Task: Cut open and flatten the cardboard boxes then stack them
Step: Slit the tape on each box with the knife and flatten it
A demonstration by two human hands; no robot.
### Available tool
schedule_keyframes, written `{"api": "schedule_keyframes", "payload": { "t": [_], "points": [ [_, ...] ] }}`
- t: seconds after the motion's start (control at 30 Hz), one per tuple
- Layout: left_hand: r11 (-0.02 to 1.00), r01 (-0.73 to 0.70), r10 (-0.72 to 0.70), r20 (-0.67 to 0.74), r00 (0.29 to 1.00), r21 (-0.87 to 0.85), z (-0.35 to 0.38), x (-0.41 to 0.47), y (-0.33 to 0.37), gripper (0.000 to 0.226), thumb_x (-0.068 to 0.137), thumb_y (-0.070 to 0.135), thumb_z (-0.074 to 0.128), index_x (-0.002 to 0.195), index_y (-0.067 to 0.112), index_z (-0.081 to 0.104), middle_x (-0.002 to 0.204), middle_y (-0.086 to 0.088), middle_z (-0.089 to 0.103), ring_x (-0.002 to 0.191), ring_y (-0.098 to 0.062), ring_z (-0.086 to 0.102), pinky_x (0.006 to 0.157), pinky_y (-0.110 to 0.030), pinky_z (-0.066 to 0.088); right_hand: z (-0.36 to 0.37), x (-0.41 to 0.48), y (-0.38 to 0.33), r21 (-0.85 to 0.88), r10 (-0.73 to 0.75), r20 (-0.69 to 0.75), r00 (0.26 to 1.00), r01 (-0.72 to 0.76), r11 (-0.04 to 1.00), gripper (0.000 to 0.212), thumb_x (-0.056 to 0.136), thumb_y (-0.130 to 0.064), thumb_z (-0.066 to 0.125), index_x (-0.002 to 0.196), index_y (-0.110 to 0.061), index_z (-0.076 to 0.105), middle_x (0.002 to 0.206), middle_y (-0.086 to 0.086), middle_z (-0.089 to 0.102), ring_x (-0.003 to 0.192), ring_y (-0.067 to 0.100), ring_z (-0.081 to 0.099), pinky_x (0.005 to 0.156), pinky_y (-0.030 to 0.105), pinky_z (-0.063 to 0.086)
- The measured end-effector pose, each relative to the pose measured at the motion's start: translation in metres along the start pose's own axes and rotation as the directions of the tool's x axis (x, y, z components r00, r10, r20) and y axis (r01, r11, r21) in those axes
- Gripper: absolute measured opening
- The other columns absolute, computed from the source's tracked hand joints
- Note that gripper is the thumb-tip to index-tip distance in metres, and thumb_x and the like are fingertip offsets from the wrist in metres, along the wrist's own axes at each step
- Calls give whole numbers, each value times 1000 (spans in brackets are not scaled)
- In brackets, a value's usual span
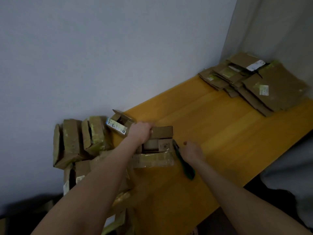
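Box (160, 133) sits on the near-left part of the bench (220, 133), top partly open, with a taped flap hanging toward the person. Left hand (141, 132) grips its far top edge, fingers (149, 128) curled over the cardboard. Right hand (193, 152) is just beside the box's right corner. Green knife (185, 164) runs along that hand, tip at the corner. Motion blur hides whether the right fingers are wrapped on the handle or lie loose over it, so cannot tell.

Likely failure modes:
- The knife tip points at the box the left hand is holding. If it skids on tape, the blade could travel toward that hand or forearm.
- The box looks light and is pinned at one edge only. Cutting force could twist it or slide it across the smooth top.
- If the hold on the knife is loose, it could drop off the near edge.
- Uncut boxes (74, 141) lean in a row at the left, right under the left forearm. A nudge could tip them over.

Surroundings:
- The bench is smooth yellow-orange wood, pushed into a corner against a pale wall (101, 56).
- Flattened stack (274, 89) is at the far right corner, well apart from the cutting.
- Small open carton (120, 122) with a label sits just behind the left hand.
- The light is dim. The floor is dark, and something grey at lower right can't be identified.
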State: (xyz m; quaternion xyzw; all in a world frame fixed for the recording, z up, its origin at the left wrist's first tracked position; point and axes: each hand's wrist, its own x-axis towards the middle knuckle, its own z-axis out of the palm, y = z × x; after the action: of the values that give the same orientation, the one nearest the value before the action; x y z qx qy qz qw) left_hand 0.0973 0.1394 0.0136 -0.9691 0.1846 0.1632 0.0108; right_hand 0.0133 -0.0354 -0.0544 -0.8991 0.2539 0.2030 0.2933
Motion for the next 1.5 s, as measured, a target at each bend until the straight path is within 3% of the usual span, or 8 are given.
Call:
{"api": "schedule_keyframes", "payload": {
  "t": [0.13, 0.27, 0.5, 0.67, 0.8, 0.93, 1.27, 1.5],
  "points": [
    [998, -18, 26, -139, 990, 60, 25, 15, 1, 48, 96, 21, 52, 143, 23, 41, 135, -10, 50, 130, -28, 41, 115, -49, 26, 29, 10, 27, -178, 48, 11, 999, -45, 983, 52, 95, -41, 53, 138, -15, 40, 138, 8, 45, 126, 27, 43, 94, 38, 43],
    [985, -165, 121, -473, 873, -53, 56, -12, 0, 42, 86, 15, 66, 127, 12, 57, 118, -11, 58, 108, -27, 57, 89, -39, 52, 46, 19, 31, -283, 62, 13, 998, -56, 957, 36, 97, -29, 51, 129, -13, 45, 131, 9, 52, 116, 26, 51, 84, 36, 47],
    [1000, -13, 15, -86, 996, 26, 82, -31, 18, 57, 95, 49, 48, 145, 23, 37, 141, 2, 47, 134, -17, 38, 113, -39, 30, 34, 7, 34, 139, 51, 70, 996, -60, 989, 38, 100, -30, 44, 129, -5, 47, 106, 10, 57, 84, 21, 54, 61, 30, 44],
    [998, 54, -55, -68, 996, -8, 79, -25, 44, 40, 96, 36, 53, 134, 24, 52, 129, 1, 56, 126, -20, 45, 112, -44, 28, 11, -16, 61, 9, -208, -35, 978, 208, 978, 48, 97, -31, 49, 143, -30, 37, 114, 0, 62, 83, 18, 60, 60, 28, 46],
    [994, 92, -96, -65, 993, -64, 77, -22, 44, 24, 95, 20, 54, 117, 23, 64, 116, 1, 63, 113, -19, 51, 94, -36, 45, -3, -29, 64, -154, -377, 26, 926, 376, 914, 56, 96, -34, 49, 148, -40, 28, 124, -5, 59, 100, 18, 61, 75, 35, 55],
    [987, 117, -123, -53, 991, -111, 75, -20, 45, 23, 96, 17, 53, 111, 25, 67, 110, 1, 64, 108, -19, 55, 79, -34, 54, -10, -35, 57, -253, -394, 71, 916, 399, 882, 57, 96, -33, 46, 149, -41, 26, 122, -3, 58, 100, 20, 61, 77, 33, 53],
    [979, 74, -101, -139, 985, -188, 79, -21, 49, 11, 91, 17, 62, 99, 20, 69, 99, 2, 67, 92, -16, 61, 74, -33, 57, -16, -35, 41, -303, -349, 138, 927, 375, 876, 48, 98, -32, 45, 143, -43, 35, 109, 0, 62, 90, 20, 62, 64, 28, 48],
    [970, 124, -150, -116, 982, -207, 81, -22, 34, 18, 89, 16, 65, 105, 24, 65, 100, 5, 61, 89, -11, 59, 70, -24, 54, -20, -38, 41, -294, -356, 177, 918, 394, 871, 50, 95, -36, 48, 143, -45, 35, 113, 0, 63, 94, 19, 63, 71, 30, 49]
  ]
}}
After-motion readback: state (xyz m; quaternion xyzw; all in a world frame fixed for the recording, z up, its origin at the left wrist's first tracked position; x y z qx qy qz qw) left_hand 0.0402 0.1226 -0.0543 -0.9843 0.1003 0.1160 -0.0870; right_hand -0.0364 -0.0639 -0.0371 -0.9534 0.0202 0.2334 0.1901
